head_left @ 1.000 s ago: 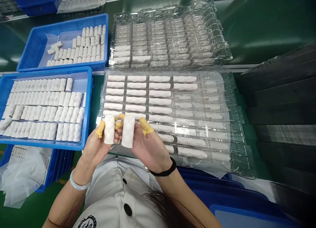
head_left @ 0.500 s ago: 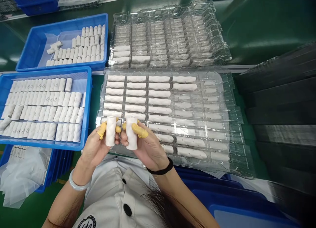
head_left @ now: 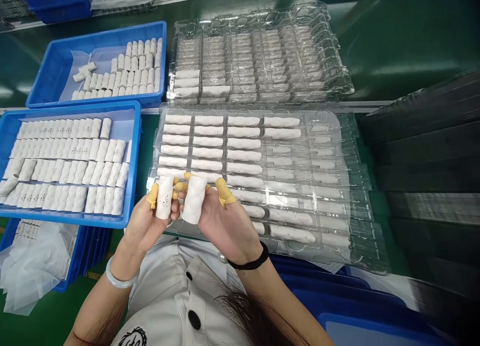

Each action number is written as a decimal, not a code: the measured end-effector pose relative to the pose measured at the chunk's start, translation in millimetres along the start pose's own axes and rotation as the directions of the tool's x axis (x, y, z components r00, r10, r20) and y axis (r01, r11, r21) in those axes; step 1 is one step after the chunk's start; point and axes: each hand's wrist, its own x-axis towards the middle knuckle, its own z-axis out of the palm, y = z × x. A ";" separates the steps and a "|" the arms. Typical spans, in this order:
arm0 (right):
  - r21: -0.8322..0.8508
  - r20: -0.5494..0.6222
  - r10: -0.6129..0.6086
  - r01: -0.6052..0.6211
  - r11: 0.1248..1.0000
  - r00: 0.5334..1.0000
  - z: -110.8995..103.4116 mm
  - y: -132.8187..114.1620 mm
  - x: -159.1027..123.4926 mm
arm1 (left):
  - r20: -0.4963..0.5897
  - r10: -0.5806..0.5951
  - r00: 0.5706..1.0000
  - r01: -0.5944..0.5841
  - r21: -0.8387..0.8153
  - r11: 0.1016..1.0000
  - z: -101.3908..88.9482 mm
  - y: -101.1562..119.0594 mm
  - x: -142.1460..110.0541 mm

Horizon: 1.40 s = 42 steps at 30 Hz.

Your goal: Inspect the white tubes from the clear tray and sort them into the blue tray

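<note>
Two short white cylinders are up in front of my body, above the front edge of the near clear plastic tray [head_left: 360, 221]. My left hand [head_left: 141, 221] grips the left cylinder [head_left: 163, 206] upright between thumb and fingers; a small dark printed mark faces me. In my right hand [head_left: 234, 228] the other white cylinder [head_left: 194, 201] leans slightly, lying against the fingers with the thumb lifted off it. No mark shows on its facing side. Yellow finger cots cover the thumbs and some fingertips. White cylinders lie in rows in the tray beneath.
A blue bin [head_left: 135, 156] with rows of upright white cylinders stands at left, another blue bin [head_left: 162, 61] behind it. A second clear tray [head_left: 311, 51] is at the back, with a few cylinders. Dark stacked sheets [head_left: 431, 161] rise at right; crumpled translucent film [head_left: 33, 266] lies lower left.
My right thumb has lifted off its cylinder, which now tilts. The left cylinder has turned so its dark mark faces me. Both hands stay in nearly the same place.
</note>
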 end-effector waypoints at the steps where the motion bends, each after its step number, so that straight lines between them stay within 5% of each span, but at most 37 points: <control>1: -0.005 0.002 -0.004 0.004 1.000 1.000 0.2 0.0 0.0 | 0.003 -0.001 1.000 0.001 -0.006 1.000 0.4 0.2 -0.3; 12: -0.091 -0.039 -0.094 0.090 0.992 0.995 -4.0 7.1 3.1 | 0.050 0.022 0.998 -0.022 -0.015 1.000 -2.1 -1.9 2.0; 22: -0.209 -0.069 -0.066 0.050 0.977 0.995 -5.9 9.5 3.7 | 0.052 0.025 0.998 -0.027 0.025 0.999 0.0 -2.7 2.3; 26: -0.285 -0.073 -0.116 0.091 0.954 0.991 -2.4 15.5 5.4 | -0.021 0.094 0.995 -0.091 0.136 0.987 -2.0 -10.0 3.2; 29: -0.386 -0.124 -0.233 0.169 0.907 0.965 -0.8 23.9 7.9 | -0.097 0.264 0.960 -0.224 0.304 0.926 2.3 -19.0 1.5; 32: -0.493 -0.202 -0.384 0.245 0.835 0.901 -1.6 25.8 8.9 | -0.059 0.439 0.897 -0.363 0.468 0.805 12.4 -23.4 -1.2; 36: -0.592 -0.167 -0.448 0.274 0.758 0.879 -11.4 -3.3 2.9 | 0.066 0.441 0.895 -0.387 0.608 0.694 17.0 -16.6 -2.1; 38: -0.708 -0.126 -0.549 0.312 0.633 0.826 -23.5 -34.3 -2.0 | 0.091 0.393 0.915 -0.348 0.669 0.656 9.5 -10.1 -1.2; 39: -0.798 -0.094 -0.641 0.327 0.506 0.762 -31.6 -53.0 -4.2 | 0.089 0.373 0.923 -0.327 0.692 0.643 3.9 -6.8 -0.6; 41: -0.966 0.025 -0.827 0.228 0.126 0.562 -50.8 -93.0 -6.5 | 0.068 0.361 0.930 -0.298 0.716 0.632 -8.9 -0.3 0.3; 42: -0.995 0.101 -0.859 0.058 -0.083 0.501 -61.0 -112.6 -6.4 | 0.054 0.362 0.931 -0.287 0.722 0.629 -14.9 2.7 0.6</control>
